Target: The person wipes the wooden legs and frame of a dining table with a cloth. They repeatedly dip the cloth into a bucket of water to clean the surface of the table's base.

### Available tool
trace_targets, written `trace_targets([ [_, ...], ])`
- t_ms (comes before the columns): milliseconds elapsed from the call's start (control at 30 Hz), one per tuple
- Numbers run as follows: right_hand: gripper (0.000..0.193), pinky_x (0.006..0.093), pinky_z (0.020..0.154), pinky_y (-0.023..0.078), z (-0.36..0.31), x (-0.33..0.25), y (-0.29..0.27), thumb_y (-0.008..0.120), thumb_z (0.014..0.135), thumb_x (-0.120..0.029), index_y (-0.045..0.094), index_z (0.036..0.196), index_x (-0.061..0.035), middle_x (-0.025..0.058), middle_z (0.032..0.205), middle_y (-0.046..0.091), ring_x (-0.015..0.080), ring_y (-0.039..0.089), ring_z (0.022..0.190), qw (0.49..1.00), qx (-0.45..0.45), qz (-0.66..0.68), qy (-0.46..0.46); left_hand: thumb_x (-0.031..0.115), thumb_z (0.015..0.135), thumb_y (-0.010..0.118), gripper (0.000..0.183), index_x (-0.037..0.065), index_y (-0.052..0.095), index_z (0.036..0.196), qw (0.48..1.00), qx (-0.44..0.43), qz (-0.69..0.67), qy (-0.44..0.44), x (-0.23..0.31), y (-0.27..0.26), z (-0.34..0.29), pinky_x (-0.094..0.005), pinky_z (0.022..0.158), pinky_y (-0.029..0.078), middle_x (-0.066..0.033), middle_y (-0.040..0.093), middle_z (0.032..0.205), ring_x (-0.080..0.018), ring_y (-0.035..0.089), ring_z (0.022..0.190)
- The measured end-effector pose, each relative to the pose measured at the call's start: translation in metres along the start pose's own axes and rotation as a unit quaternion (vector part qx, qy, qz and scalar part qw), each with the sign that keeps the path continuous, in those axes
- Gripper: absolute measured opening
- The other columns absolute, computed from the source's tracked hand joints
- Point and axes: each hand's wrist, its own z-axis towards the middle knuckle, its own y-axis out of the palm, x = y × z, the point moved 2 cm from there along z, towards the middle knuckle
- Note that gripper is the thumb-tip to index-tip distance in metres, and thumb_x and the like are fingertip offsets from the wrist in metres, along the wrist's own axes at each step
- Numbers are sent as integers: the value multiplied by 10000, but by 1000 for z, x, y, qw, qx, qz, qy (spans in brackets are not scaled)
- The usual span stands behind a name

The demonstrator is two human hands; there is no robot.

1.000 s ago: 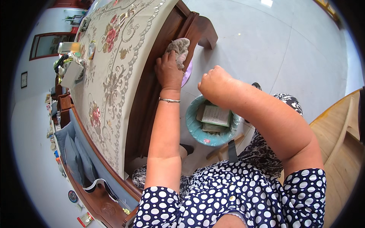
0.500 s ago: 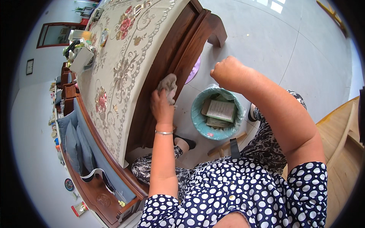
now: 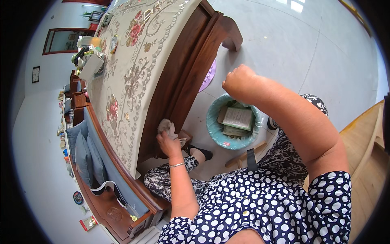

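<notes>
My left hand (image 3: 169, 145) is closed on a crumpled greyish-white cloth (image 3: 166, 126) and presses it to the dark wooden side of the table (image 3: 170, 97), near its lower left end. Out over the floor, my right hand (image 3: 239, 83) is held up beyond the bin, its fingers curled into a fist; what it may hold is hidden. Below that hand stands a round bin (image 3: 214, 136) with a pale blue-green plastic liner, and a flat printed box (image 3: 237, 118) lies on top of other things inside.
A flowered cloth (image 3: 138, 77) covers the tabletop, with bottles and a white box (image 3: 92, 66) at its far left. Along the left runs a wooden bench (image 3: 109, 215) with grey cushions (image 3: 83, 152). Wooden furniture (image 3: 361, 162) stands at right; a purple round item (image 3: 208, 76) shows beneath the table.
My left hand has slid the cloth along the table's side, back toward me. My right fist has stayed in nearly the same place.
</notes>
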Motion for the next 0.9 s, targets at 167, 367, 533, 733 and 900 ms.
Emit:
trace_targets([
  [167, 271, 330, 743, 499, -5, 2, -2, 682, 784, -146, 660, 1049, -94, 57, 938, 689, 231, 679, 892, 1000, -13, 4, 4, 71, 685, 720, 469, 8, 547, 1116, 999, 8, -12, 52, 89, -3, 34, -461, 910, 456, -201, 503, 1117, -408, 519, 1075],
  [367, 269, 328, 757, 490, -16, 7, -8, 688, 773, -154, 660, 1034, -93, 57, 949, 686, 221, 677, 892, 1000, 13, 9, 9, 94, 711, 730, 418, 40, 528, 1073, 994, 12, 7, 113, 158, 9, 76, -457, 875, 481, -181, 518, 1091, -380, 553, 1038],
  [533, 256, 331, 763, 480, -19, 8, -6, 673, 787, -180, 664, 1031, -100, 59, 954, 683, 219, 673, 911, 999, 27, 13, 13, 121, 738, 727, 352, 31, 532, 1017, 991, 4, -3, 135, 213, 6, 102, -450, 863, 496, -180, 523, 1092, -379, 557, 1039],
  [733, 281, 330, 787, 467, -14, 6, 0, 668, 800, -214, 677, 1061, -109, 63, 1021, 678, 221, 655, 968, 999, 11, 46, 14, 141, 731, 746, 362, 32, 557, 1019, 985, -7, -7, 175, 269, 4, 132, -435, 878, 511, -174, 532, 1108, -365, 567, 1056],
  [900, 374, 354, 815, 453, -15, 2, -6, 714, 767, -224, 659, 1112, -91, 73, 1072, 659, 230, 636, 1002, 998, -30, 55, 16, 138, 728, 749, 331, 24, 583, 991, 980, -9, -6, 199, 315, 3, 157, -427, 863, 526, -174, 536, 1124, -358, 578, 1051],
])
